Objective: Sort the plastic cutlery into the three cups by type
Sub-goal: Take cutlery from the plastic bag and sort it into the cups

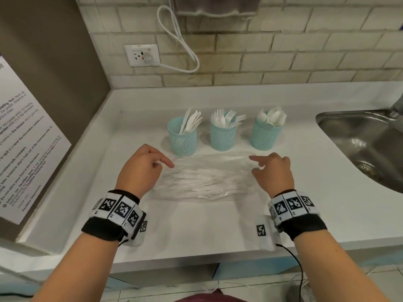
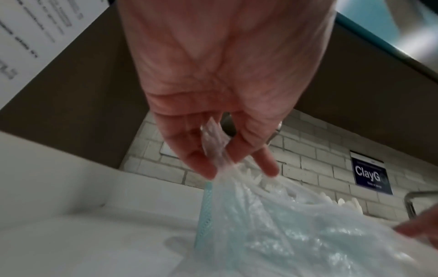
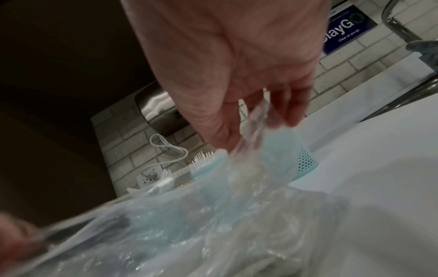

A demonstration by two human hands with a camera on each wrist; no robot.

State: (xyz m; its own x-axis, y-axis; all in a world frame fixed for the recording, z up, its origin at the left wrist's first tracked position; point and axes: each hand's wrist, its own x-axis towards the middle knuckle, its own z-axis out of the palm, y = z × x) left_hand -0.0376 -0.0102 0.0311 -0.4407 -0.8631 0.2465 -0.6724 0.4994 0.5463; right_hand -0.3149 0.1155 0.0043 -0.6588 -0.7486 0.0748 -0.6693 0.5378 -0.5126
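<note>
**Bag of cutlery pinched at both ends**

Clear plastic bag (image 1: 205, 179) w/ white cutlery lying on counter (image 1: 196, 227), just in front of 3 teal mesh cups: knives cup (image 1: 182, 136) at L, forks cup (image 1: 222, 134) mid, spoons cup (image 1: 266, 134) at R. L hand (image 1: 141, 168) pinching bag's L end, R hand (image 1: 273, 171) pinching R end. Steel sink (image 1: 368, 144) at R, socket (image 1: 142, 55) w/ white cable (image 1: 185, 46) on tiled wall behind cups, printed notice (image 1: 24, 136) on L panel

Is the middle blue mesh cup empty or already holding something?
Holding something: white plastic forks stand upright in the middle blue mesh cup.
</note>
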